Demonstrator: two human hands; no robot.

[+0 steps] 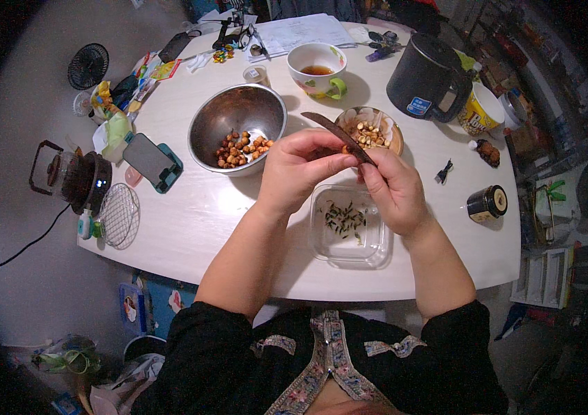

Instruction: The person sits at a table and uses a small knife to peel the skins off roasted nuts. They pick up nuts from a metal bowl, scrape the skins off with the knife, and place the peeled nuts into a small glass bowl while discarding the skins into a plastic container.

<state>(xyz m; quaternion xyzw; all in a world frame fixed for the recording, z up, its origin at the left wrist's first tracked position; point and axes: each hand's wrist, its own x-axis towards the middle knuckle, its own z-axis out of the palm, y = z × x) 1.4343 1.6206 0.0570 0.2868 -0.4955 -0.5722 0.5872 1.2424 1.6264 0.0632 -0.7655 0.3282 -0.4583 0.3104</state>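
Note:
My two hands meet above a clear plastic box [318, 238] that holds small dark green slivers. My right hand [397, 190] is closed on the lower end of a dark brown, curved, knife-like blade [332, 126] slanting up to the left. Beside it, the fingers of my left hand [294, 173] are pinched together; a small brownish thing barely shows between them. Round brown nuts or seeds [235, 153] lie in a steel bowl [200, 128] on the left. Behind my hands, a plate [396, 135] carries pale, peeled pieces [370, 133].
A floral cup [321, 84] with brown liquid and a dark kettle [425, 76] stand farther back. To the right are a yellow tub [477, 114], a dark jar [487, 203] and a short cable [444, 171]. A phone [148, 160] and a wire rack [119, 216] lie left.

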